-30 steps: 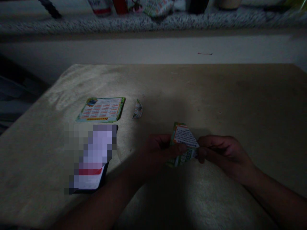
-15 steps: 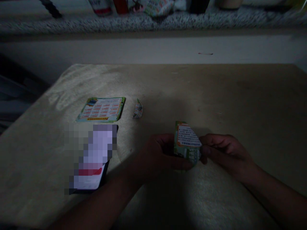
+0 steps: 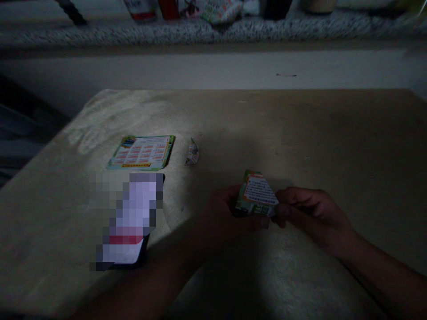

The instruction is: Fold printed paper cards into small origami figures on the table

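Note:
A green and white printed paper (image 3: 258, 191), partly folded with a slanting right edge, is held above the table between both hands. My left hand (image 3: 223, 213) is closed on its left and lower edge, the thumb along the bottom. At its lower right corner my right hand (image 3: 310, 213) pinches the paper between thumb and fingers. Farther left lies a small folded paper piece (image 3: 192, 152). Beside that piece is a flat stack of printed sheets (image 3: 142, 152) in the same green and white.
A phone (image 3: 133, 218) with a lit, pixelated screen lies left of my left forearm on the pale table (image 3: 316, 124). Behind the table runs a speckled stone ledge (image 3: 200, 35) holding several containers and a crumpled printed bag (image 3: 222, 10).
The paper has tilted, its lower part swinging slightly left and up. My left thumb has shifted up a little with it; the right hand keeps its pinch at the corner.

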The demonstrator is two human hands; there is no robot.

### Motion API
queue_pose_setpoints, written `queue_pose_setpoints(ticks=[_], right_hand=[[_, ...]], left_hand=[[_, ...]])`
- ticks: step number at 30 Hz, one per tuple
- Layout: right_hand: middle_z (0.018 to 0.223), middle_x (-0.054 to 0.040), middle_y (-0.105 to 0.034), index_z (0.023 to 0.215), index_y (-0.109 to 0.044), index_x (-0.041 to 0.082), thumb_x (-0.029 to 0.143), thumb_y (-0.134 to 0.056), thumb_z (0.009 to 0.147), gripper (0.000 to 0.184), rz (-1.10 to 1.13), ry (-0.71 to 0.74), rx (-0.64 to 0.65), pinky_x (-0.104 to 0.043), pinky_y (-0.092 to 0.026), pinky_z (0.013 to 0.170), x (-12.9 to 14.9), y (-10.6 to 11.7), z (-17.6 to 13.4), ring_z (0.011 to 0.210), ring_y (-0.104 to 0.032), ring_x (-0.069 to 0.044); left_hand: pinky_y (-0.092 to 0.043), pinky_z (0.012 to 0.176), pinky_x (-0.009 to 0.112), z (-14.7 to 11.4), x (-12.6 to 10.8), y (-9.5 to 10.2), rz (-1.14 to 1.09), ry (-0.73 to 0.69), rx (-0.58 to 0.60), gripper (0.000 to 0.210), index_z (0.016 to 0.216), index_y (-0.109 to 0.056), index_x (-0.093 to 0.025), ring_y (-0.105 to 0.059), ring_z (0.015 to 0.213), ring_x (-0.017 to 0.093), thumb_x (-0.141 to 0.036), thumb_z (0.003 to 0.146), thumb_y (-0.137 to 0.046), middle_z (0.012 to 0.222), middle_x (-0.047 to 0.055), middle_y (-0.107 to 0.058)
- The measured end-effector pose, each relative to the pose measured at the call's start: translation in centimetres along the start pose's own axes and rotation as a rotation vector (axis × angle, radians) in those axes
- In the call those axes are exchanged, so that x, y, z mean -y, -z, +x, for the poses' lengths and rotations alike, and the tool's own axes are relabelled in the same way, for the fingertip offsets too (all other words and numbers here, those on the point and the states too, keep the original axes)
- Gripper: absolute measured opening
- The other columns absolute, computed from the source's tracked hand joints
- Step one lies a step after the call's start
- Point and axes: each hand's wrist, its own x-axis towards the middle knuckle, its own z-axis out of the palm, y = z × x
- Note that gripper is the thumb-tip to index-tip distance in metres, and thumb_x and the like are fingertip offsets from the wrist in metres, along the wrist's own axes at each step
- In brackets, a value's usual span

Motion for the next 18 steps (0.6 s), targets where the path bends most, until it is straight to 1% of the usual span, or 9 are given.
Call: queue_pose_setpoints(ticks=[4,6,9,13,18], right_hand=[[0.063,-0.002,-0.063,0.07,-0.069,0.018,0.045,-0.075,0.087,0.033,-0.005,-0.003,-0.017,-0.024,-0.045,0.052,0.1,-0.24,-0.05,0.058,-0.054,-0.013],[0.063,-0.0019,-0.063,0.07,-0.069,0.018,0.044,-0.074,0.088,0.033,-0.014,-0.011,-0.005,-0.024,-0.044,0.052,0.09,-0.21,-0.09,0.058,-0.053,-0.013],[0.063,-0.0018,-0.062,0.07,-0.068,0.017,0.044,-0.072,0.09,0.033,-0.02,-0.017,0.015,-0.024,-0.043,0.053,0.14,-0.11,-0.12,0.058,-0.053,-0.012],[0.063,-0.0022,-0.063,0.07,-0.069,0.017,0.048,-0.073,0.088,0.036,0.008,-0.017,0.042,-0.025,-0.045,0.056,0.47,-0.02,0.06,0.059,-0.055,-0.013],[0.063,-0.0021,-0.064,0.069,-0.07,0.016,0.045,-0.074,0.088,0.035,0.099,-0.025,0.055,-0.024,-0.047,0.057,0.42,0.23,0.36,0.06,-0.057,-0.012]], left_hand=[[-0.059,0.074,0.028,0.07,0.27,-0.72,0.027,0.0,-0.088,0.029,0.089,-0.074,-0.016,-0.074,0.077,0.018,-0.026,0.067,-0.091,0.084,0.003,-0.079],[-0.059,0.072,0.028,0.06,0.25,-0.85,0.02,-0.01,-0.102,0.032,0.09,-0.073,-0.016,-0.074,0.075,0.018,-0.027,0.066,-0.092,0.083,0.003,-0.078],[-0.059,0.072,0.026,0.05,0.03,-0.74,-0.015,-0.009,-0.075,0.035,0.091,-0.073,-0.017,-0.074,0.075,0.016,-0.023,0.063,-0.093,0.083,0.001,-0.078],[-0.059,0.072,0.024,-0.02,-0.35,-0.52,-0.052,0.01,-0.063,0.037,0.091,-0.075,-0.017,-0.074,0.074,0.015,-0.018,0.06,-0.095,0.084,0.0,-0.079],[-0.06,0.076,0.022,-0.14,-0.54,-0.36,-0.125,-0.009,0.012,0.042,0.098,-0.077,-0.019,-0.076,0.081,0.014,-0.014,0.061,-0.095,0.091,0.0,-0.08]])
